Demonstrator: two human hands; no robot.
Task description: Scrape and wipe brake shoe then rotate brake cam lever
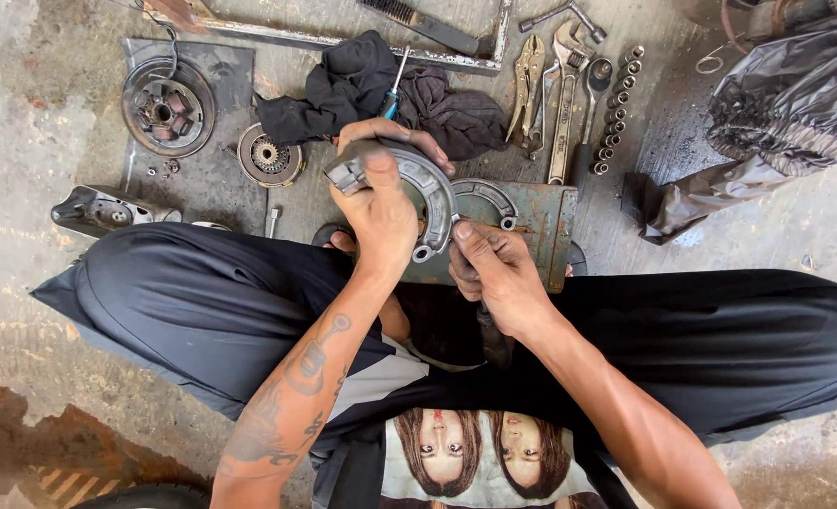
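- A black rag lies crumpled on the floor.
- A round metal wheel part sits on a dark mat.
- A small gear piece is beside it.
- Pliers and wrenches lie side by side.
- A row of sockets is next to them.
- A grey plastic bag is far right.

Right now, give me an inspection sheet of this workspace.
Surface: stained concrete floor, a grey metal plate in front of the knees.
Job's things: curved brake shoe in the left hand; second shoe lies on the plate.
Clutter: black rags, wrenches, pliers, row of sockets, clutch disc, small gear.
Fingers: left closed on the shoe; right hand touches its lower end.
Cables: nothing seen.
Surroundings: grey plastic sheet at right.
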